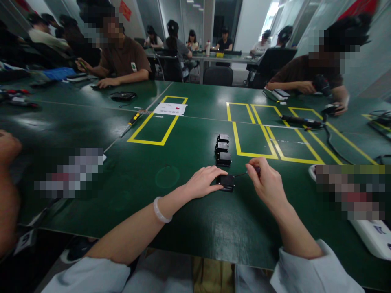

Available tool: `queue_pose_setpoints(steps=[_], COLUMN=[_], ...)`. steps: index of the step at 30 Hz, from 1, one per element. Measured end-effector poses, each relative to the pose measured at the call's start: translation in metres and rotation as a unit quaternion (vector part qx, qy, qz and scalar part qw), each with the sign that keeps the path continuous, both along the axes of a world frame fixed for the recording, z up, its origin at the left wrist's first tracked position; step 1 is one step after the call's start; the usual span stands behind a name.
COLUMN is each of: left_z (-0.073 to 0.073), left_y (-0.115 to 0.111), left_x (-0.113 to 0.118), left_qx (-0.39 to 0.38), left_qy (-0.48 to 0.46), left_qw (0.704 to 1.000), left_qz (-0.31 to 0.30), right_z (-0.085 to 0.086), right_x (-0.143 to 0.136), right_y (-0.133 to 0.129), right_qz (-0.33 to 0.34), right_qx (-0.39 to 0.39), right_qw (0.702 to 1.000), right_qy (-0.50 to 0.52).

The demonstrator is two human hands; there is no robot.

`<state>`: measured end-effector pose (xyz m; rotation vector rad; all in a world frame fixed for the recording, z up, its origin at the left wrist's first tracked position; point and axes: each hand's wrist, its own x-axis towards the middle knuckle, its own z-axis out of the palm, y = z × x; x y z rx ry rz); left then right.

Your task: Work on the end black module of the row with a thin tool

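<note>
On the green table, a small black block lies between my two hands. My left hand grips its left side, thumb at the near edge and fingers at the far edge. Pinched in my right hand is a thin tool with a dark handle, its metal shaft pointing left to the block's right side. Three similar black blocks stand in a row just beyond, the nearest close to the held one.
Yellow tape rectangles mark the table ahead. A yellow-black screwdriver and a paper sheet lie ahead left. Black tools lie ahead right; a white power strip is at right. People sit across the table; a bare arm shows at far left.
</note>
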<state>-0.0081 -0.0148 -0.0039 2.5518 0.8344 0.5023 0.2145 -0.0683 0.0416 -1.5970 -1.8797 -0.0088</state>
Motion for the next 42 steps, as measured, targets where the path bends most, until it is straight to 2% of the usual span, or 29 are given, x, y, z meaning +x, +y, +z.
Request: queue_pose_setpoints(steps=[34, 42], left_z=[0.0019, -0.0005], left_y=[-0.0009, -0.0003], left_x=[-0.0001, 0.0005], left_qx=[-0.003, -0.004], left_qy=[0.006, 0.004], left_qw=[1.0, 1.0], left_qz=[0.002, 0.006], right_z=[0.0015, 0.0003], right_x=[-0.0006, -0.0013], right_y=[-0.0011, 0.0001], right_qz=[0.008, -0.011], right_qx=[0.009, 0.013], right_qw=[1.0, 1.0], right_qy=[-0.02, -0.011])
